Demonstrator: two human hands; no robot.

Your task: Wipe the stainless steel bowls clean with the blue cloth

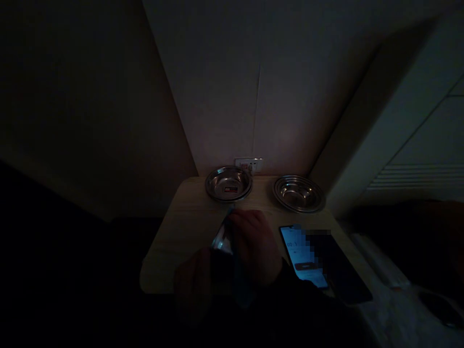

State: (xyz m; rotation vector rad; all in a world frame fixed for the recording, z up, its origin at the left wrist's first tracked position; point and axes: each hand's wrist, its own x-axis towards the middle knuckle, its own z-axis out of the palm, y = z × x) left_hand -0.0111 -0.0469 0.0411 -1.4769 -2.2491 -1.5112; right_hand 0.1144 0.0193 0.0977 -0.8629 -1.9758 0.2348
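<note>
The room is very dark. My right hand (255, 246) is curled around a shiny, foil-like object (223, 239) over the small wooden table (174, 241). My left hand (194, 282) is lower and nearer to me, barely visible, touching the same object from below; its fingers cannot be made out. Two steel bowls stand at the table's back: one (228, 183) with a label inside on the left, another (299, 193) on the right.
A lit phone (304, 256) lies on the table's right part, beside a dark flat object (344, 270). A wall socket (249, 164) sits behind the bowls. A white cabinet (398, 121) stands at the right, dark wall at the left.
</note>
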